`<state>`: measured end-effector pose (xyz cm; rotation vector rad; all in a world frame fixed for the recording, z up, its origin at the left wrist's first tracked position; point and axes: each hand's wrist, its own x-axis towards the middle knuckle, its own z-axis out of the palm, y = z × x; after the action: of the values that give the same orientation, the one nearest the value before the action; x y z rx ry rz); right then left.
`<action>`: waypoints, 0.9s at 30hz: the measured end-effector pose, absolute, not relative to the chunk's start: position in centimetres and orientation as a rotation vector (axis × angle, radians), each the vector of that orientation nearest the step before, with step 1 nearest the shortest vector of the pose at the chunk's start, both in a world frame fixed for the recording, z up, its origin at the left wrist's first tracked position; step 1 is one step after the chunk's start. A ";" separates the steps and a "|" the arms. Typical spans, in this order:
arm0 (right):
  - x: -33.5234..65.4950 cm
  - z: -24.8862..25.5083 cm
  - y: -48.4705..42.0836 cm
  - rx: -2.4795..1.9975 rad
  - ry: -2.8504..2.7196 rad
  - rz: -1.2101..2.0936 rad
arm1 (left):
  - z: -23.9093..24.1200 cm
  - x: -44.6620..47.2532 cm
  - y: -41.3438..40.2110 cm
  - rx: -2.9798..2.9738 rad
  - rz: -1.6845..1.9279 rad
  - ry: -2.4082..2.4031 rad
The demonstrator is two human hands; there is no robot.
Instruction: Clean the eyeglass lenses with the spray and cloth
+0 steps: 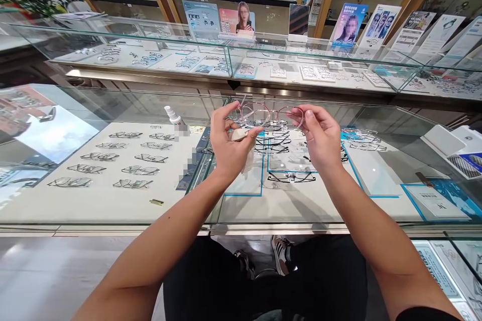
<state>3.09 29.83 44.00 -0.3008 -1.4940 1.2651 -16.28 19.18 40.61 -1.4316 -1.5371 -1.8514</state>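
Observation:
A pair of thin pink-rimmed glasses [271, 113] is held up between both hands above a glass display counter [113, 210]. My left hand [228, 141] pinches a small white cloth [241, 135] against the left lens, with more of the cloth hanging below the palm. My right hand [321, 136] grips the rim of the right lens with thumb and fingers. One temple arm sticks up behind the left lens.
A small white spray bottle [173, 115] stands on the counter to the left. Rows of glasses frames [124, 160] lie inside the case below. A second glass case [226, 60] with frames and upright advert cards [237, 22] stands behind. My legs and shoes show under the counter edge.

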 end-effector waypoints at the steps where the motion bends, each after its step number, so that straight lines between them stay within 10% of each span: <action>1: 3.1 44.1 29.7 -0.302 -1.472 1.294 | 40.6 -16.2 19.1 -1.435 -1.862 -1.568; 27: 3.9 43.8 32.7 -0.510 -1.603 1.207 | 42.6 -16.3 18.9 -1.866 -2.287 -1.606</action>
<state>3.92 32.70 43.80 -0.5099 -1.6030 1.2066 -16.35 18.91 42.62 -1.8662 -1.6056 -2.2874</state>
